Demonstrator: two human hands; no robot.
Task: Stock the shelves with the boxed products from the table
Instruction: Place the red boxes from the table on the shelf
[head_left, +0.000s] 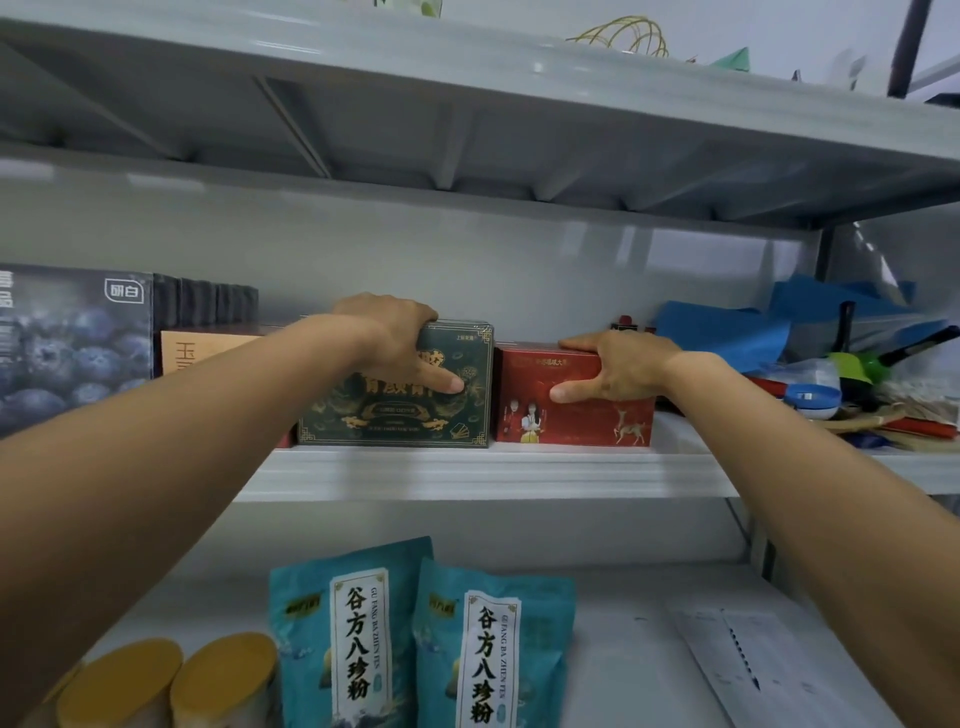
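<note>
At the front edge of the middle shelf (493, 473) stand a green box (395, 415) and, just right, a red box (571, 421); left grip (400, 343) clamps the green box's top; right grip (613, 369) clamps the red box's top.

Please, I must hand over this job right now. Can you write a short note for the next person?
Left hand grips the green box from the top, thumb on its front.
Right hand grips the red box the same way.
Both boxes stand side by side on the middle shelf.
Left to do: let go, fetch more. The table is out of view, so remaining stock is unknown.
</note>
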